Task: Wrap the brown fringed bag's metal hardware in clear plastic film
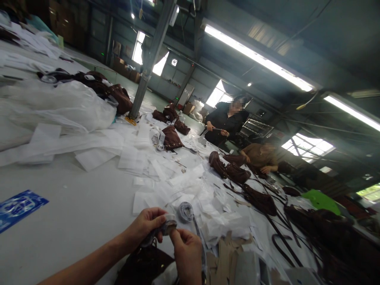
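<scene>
My left hand [146, 225] and my right hand [187, 253] meet at the bottom centre over a long white table [74, 206]. Both pinch a small padded piece wrapped in grey-white material [168, 227]. A grey-white roll of tape or strap [185, 211] lies just beyond my fingers, its tail running down past my right hand. Below my hands rests a dark brown bag [142, 265], partly hidden by my forearms.
White paper sheets and clear plastic bags [59, 107] litter the table. Several brown bags [234, 172] and dark straps [282, 237] lie to the right. A blue card [18, 206] sits at left. Two people work at the far end. A steel post [148, 67] rises from the table.
</scene>
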The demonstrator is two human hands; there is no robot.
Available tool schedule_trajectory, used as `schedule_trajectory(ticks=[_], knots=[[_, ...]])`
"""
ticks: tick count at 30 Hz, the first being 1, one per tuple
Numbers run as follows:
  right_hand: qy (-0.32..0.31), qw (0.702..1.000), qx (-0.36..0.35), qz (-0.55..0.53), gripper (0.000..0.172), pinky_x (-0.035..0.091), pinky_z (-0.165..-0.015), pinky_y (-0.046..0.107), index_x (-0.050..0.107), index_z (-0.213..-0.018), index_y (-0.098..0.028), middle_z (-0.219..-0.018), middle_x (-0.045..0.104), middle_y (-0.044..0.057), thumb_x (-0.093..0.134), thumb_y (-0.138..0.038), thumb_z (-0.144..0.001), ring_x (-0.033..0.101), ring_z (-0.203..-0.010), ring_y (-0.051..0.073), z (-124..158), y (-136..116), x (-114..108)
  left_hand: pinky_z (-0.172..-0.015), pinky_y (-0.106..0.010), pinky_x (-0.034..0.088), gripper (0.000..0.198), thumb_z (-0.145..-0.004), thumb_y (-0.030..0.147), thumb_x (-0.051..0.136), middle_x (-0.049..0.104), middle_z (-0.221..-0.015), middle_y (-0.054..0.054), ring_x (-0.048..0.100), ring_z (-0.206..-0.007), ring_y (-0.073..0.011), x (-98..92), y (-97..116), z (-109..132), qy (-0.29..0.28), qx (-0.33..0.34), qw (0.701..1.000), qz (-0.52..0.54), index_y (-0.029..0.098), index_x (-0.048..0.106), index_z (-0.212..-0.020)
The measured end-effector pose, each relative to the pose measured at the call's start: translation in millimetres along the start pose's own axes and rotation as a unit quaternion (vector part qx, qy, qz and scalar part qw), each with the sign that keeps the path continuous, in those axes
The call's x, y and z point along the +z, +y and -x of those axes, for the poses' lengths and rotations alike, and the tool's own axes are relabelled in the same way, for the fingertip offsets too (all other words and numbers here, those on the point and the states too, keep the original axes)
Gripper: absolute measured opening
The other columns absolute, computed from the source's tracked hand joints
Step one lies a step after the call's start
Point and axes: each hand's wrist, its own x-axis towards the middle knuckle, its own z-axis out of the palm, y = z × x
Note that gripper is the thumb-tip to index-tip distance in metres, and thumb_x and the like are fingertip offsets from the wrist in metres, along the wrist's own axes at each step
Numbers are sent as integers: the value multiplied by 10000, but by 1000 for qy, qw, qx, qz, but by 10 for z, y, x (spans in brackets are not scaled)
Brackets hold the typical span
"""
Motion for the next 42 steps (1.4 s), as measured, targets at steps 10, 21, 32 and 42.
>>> schedule_trajectory(ticks=[10, 21, 32, 42], knots=[[-19, 917, 181, -356, 526, 138, -302, 192, 554, -651, -205, -353, 252, -141, 738, -669, -483, 155, -307, 40, 120, 166, 310, -392, -186, 353, 460, -692, 501, 744, 691, -675, -51, 570, -418, -111, -16, -4, -34, 2, 10, 1000, -7, 117, 673, -935], [-3, 979, 99, -180, 566, 208, -315, 182, 616, -922, -140, -424, 489, -79, 711, -610, -621, 341, -330, 66, -9, 230, 251, -379, -148, 281, 432, -714, 530, 719, 631, -533, -15, 521, -401, -72, -66, -14, -68, 21, -19, 999, 45, 115, 672, -825], [6, 992, 22, -128, 324, 238, -352, 206, 658, -722, -145, -403, 434, -69, 619, -466, -737, 321, -369, 75, -50, 270, 281, -368, -176, 406, 438, -707, 457, 755, 648, -585, -15, 603, -410, -137, -50, -143, -52, -44, -8, 999, -21, 116, 643, -958], [-91, 950, 92, -285, 676, 402, -457, 211, 547, -1177, -155, -580, 624, -26, 743, -540, -658, 552, -482, 128, 71, 412, 153, -389, -159, 450, 292, -809, 377, 681, 638, -750, 10, 610, -436, -96, -40, -51, -45, -60, 78, 995, -14, 153, 555, -947]])
